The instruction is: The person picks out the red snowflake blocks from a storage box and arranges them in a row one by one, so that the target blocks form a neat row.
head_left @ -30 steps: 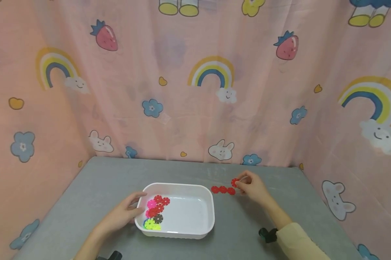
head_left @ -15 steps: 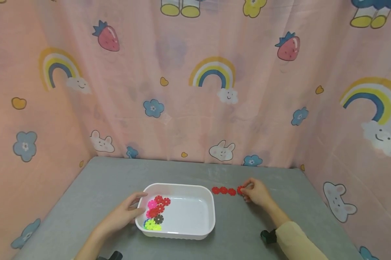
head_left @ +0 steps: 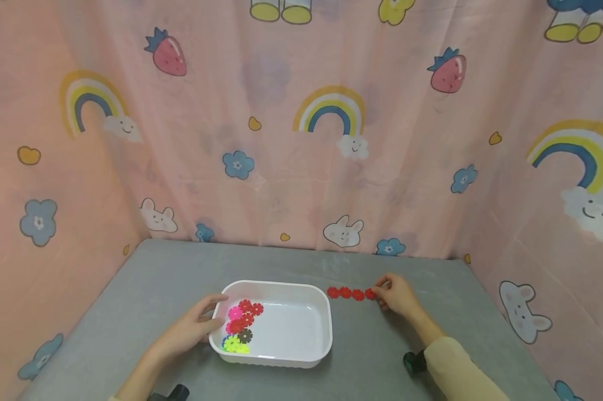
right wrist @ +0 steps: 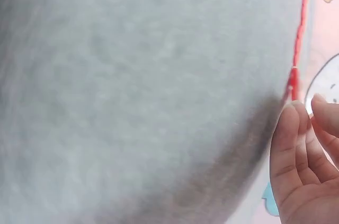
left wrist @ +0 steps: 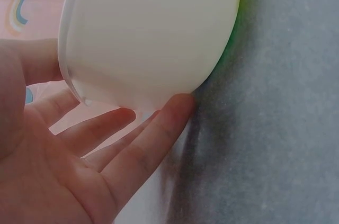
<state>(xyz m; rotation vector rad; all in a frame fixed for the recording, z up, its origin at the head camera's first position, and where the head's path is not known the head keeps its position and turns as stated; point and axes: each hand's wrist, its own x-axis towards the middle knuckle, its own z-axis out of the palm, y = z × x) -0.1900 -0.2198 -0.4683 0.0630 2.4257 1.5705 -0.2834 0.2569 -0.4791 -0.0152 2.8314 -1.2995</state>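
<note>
My left hand point(head_left: 193, 323) holds the left end of a white plastic tray point(head_left: 301, 288), with thumb and a finger over its rim. In the left wrist view, other fingers point(left wrist: 153, 144) rest along the tray's outer wall point(left wrist: 153, 28). At the tray's inner left side lie several flower-shaped plastic discs, red point(head_left: 244, 305), pink point(head_left: 235, 313), dark point(head_left: 244, 335) and yellow point(head_left: 231, 343). Right of the tray, my right hand point(head_left: 397, 295) pinches a red disc point(head_left: 369, 293) at the right end of a row of red discs point(head_left: 345, 292). The right wrist view shows this row edge-on.
The grey table point(head_left: 261, 262) reaches back to a pink patterned curtain point(head_left: 301, 189), which also stands along both sides. Black wrist devices show near the left forearm point(head_left: 177, 392) and by the right cuff point(head_left: 414, 362).
My right hand has brought the red disc down and to the right, from above the row to its right end. It has barely moved since half a second ago. The left hand stays on the tray.
</note>
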